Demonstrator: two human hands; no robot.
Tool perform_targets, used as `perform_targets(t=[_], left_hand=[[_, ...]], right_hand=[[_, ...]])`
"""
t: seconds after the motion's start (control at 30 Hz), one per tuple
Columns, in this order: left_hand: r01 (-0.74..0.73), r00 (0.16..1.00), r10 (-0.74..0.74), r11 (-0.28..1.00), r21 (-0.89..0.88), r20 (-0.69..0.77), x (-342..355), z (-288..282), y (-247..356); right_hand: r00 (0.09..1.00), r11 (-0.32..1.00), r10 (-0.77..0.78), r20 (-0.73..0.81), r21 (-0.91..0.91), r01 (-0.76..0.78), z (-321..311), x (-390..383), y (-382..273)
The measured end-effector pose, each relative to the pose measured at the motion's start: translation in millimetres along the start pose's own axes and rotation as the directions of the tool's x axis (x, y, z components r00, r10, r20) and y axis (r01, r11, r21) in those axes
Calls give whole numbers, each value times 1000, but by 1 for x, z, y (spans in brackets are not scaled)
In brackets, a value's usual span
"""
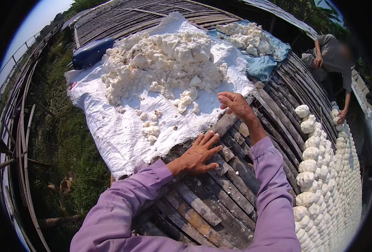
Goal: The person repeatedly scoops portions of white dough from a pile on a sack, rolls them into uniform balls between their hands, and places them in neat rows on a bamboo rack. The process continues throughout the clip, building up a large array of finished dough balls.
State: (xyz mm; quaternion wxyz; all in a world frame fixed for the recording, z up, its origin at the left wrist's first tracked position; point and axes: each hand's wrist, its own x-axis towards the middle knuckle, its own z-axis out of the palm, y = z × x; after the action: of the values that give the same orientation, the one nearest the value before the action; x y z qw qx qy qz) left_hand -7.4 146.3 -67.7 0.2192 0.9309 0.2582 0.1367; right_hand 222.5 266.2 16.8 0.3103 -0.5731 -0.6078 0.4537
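My left hand (pixel 199 153) lies flat, fingers spread, on the dark bamboo slats (pixel 219 197) just below the frayed edge of a white woven sack sheet (pixel 110 126). My right hand (pixel 235 105) hovers at the sheet's right edge, fingers curled loosely, with nothing clearly in it. A large heap of white crumbly dough (pixel 165 63) covers the sheet's far half, and small loose lumps (pixel 151 128) lie nearer me. Both arms wear purple sleeves.
Rows of white shaped lumps (pixel 320 168) fill the slats at right. Another person (pixel 333 59) bends over them at the far right. A second dough pile lies on blue cloth (pixel 261 63). A dark blue container (pixel 91 52) sits at the far left. Grass (pixel 64 138) lies below the platform's left edge.
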Motion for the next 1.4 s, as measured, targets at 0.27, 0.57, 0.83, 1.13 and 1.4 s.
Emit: perform_targets(t=[0.27,0.57,0.83,1.13,1.4], left_hand=[[82,995,-99,930,-359,-30,-56,-24,1],[286,948,-287,958,-29,-134,-191,-53,-14],[394,873,-369,919,17,-318,-182,-45,-33],[406,837,-373,914,-3,-400,-181,-43,-37],[382,836,-348,924,-5,-423,-179,-44,-40]], right_hand=[[985,945,-170,-22,-286,157,117,92,-64],[864,515,-473,-175,-850,110,111,253,-96],[970,615,-202,-134,-788,19,147,260,-64],[999,631,-28,-19,-776,3,178,217,-34],[969,667,77,235,-734,125,175,184,-42]])
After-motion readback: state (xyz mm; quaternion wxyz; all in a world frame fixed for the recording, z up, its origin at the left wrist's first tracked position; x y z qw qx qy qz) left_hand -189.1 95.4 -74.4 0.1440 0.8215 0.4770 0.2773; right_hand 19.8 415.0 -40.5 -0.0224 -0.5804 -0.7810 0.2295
